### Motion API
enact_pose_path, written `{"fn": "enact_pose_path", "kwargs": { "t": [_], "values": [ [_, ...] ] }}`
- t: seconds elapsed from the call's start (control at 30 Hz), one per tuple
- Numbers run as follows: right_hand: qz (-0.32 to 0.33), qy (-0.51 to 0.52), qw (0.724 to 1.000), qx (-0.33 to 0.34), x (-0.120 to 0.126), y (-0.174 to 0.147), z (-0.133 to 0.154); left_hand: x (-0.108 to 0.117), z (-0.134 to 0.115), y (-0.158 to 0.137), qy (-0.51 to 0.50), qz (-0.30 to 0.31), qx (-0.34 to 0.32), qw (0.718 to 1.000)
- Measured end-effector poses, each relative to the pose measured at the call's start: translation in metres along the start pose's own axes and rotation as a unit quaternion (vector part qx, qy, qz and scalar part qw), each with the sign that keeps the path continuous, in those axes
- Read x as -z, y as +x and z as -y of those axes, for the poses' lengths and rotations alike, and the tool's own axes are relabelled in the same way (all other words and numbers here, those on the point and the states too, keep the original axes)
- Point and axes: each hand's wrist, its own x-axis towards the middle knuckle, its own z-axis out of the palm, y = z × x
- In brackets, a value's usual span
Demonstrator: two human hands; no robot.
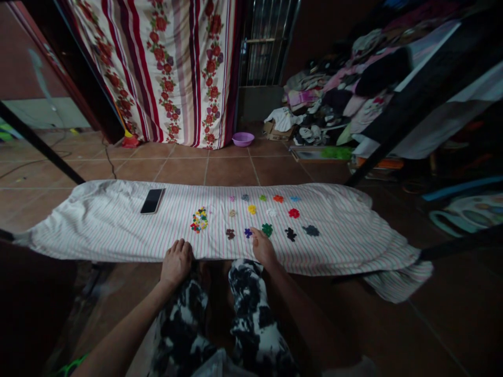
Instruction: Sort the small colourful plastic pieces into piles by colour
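My left hand [177, 262] lies at the near edge of the striped cloth [113, 230], fingers laid out and holding nothing. My right hand [263, 247] reaches over the cloth, its fingertips drawn together at the side of a small purple pile [248, 233]. Whatever may be between those fingertips is too small to make out. Close by are a green pile [267, 229], a brown pile [230, 234] and a black pile [291, 234]. A mixed heap of small multicoloured pieces [199, 220] sits to the left, beyond my left hand.
Farther back lie yellow [252, 209], red [293, 213] and orange [278, 199] piles, with several others. A dark grey pile [311, 230] is at the right. A phone [152, 201] rests on the cloth's left part. Dark poles [387, 141] slant up at both sides.
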Motion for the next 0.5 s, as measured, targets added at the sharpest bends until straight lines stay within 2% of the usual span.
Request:
{"fn": "enact_pose_path", "kwargs": {
  "t": [0.1, 0.33, 0.5],
  "values": [
    [0.023, -0.008, 1.000, 0.014, 0.001, 0.002, 0.000, -0.002, 0.001, 0.001, -0.006, -0.007, 0.002, 1.000],
    [0.021, -0.030, 0.997, 0.062, 0.004, 0.016, 0.008, -0.005, -0.002, 0.003, -0.022, -0.026, 0.003, 0.999],
    [0.063, -0.042, 0.993, 0.094, 0.001, 0.025, 0.010, -0.004, -0.010, 0.006, -0.023, -0.031, 0.012, 0.999]
  ]
}}
